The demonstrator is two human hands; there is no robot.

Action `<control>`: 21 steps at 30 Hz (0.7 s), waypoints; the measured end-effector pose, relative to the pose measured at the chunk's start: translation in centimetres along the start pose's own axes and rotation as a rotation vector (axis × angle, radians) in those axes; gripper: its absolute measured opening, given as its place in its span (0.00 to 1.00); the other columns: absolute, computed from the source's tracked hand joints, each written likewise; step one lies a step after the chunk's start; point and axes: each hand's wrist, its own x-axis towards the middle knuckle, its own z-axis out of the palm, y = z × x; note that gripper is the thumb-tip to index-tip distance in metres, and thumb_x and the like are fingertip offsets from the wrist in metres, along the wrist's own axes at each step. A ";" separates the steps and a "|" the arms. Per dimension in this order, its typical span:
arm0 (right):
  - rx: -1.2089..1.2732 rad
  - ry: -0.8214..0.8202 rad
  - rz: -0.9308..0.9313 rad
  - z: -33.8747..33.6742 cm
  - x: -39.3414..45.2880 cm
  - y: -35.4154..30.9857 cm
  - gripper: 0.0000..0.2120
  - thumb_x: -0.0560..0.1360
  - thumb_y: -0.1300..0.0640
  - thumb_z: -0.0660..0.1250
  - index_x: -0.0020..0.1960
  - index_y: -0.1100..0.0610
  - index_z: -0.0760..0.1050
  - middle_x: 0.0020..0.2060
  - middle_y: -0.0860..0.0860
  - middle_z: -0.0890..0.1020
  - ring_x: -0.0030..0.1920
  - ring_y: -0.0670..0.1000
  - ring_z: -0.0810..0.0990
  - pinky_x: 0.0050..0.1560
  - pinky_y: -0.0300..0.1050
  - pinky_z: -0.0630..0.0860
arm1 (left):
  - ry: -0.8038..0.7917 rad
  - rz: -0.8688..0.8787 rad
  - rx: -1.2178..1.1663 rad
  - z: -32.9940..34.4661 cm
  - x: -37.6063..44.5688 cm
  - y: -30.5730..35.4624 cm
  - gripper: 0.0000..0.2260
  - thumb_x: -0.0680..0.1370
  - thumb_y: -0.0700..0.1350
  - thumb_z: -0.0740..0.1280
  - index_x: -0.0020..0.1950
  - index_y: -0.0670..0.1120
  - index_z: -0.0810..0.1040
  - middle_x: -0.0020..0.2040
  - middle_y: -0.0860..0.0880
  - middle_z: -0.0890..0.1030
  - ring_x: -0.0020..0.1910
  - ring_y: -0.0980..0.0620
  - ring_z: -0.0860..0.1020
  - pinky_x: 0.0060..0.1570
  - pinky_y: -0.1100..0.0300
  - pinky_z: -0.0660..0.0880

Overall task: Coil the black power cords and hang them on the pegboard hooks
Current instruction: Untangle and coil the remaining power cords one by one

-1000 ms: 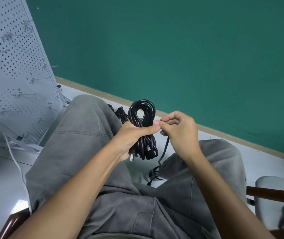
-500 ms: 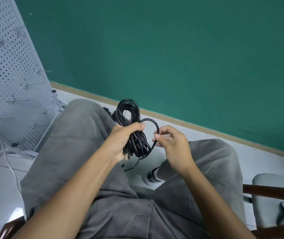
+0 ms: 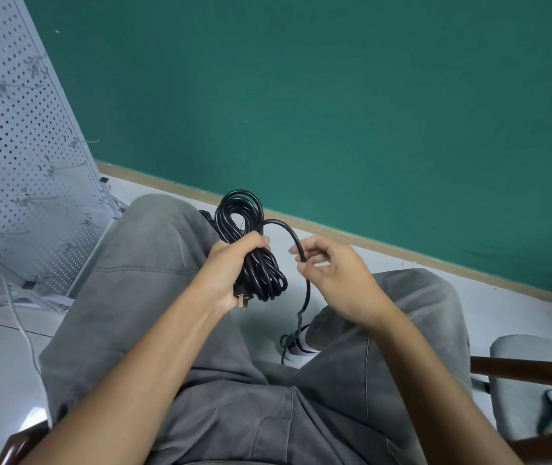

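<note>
Gripping the coil (image 3: pixel 251 250) round its middle, the left hand (image 3: pixel 231 266) holds it above the person's lap, plug (image 3: pixel 241 297) poking out below the palm. The right hand (image 3: pixel 331 273) pinches the loose strand (image 3: pixel 296 243) just beside the coil; the strand trails down between the knees. The pegboard (image 3: pixel 16 146) stands at the left.

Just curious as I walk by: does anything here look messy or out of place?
Only the loose tail of the black power cord: it runs from the right hand down to the floor, not yet wound onto the bundle that the left hand grips. The pegboard carries no cords yet.
</note>
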 end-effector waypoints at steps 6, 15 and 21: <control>-0.044 -0.153 0.121 0.5 -0.6 2.7 0.03 0.82 0.54 0.66 0.51 0.48 0.73 0.45 0.51 0.84 0.47 0.56 0.82 0.60 0.59 0.78 | 0.056 -0.032 -0.093 -0.1 0.2 0.1 0.07 0.76 0.44 0.72 0.50 0.43 0.78 0.30 0.48 0.77 0.25 0.49 0.76 0.30 0.61 0.72; 0.184 0.065 -0.016 0.0 -0.7 -0.2 0.07 0.81 0.65 0.67 0.48 0.55 0.78 0.47 0.50 0.81 0.49 0.59 0.81 0.47 0.48 0.85 | -0.094 -0.065 0.032 0.2 -0.5 0.2 0.09 0.76 0.46 0.75 0.43 0.43 0.80 0.32 0.46 0.81 0.27 0.49 0.79 0.30 0.59 0.76; 0.270 0.133 -0.006 0.2 -0.1 -2.4 0.08 0.79 0.65 0.70 0.48 0.53 0.81 0.47 0.55 0.83 0.46 0.56 0.83 0.44 0.50 0.86 | -0.223 -0.035 0.050 0.4 -0.8 0.1 0.15 0.65 0.54 0.78 0.43 0.45 0.83 0.36 0.47 0.80 0.32 0.51 0.80 0.35 0.57 0.77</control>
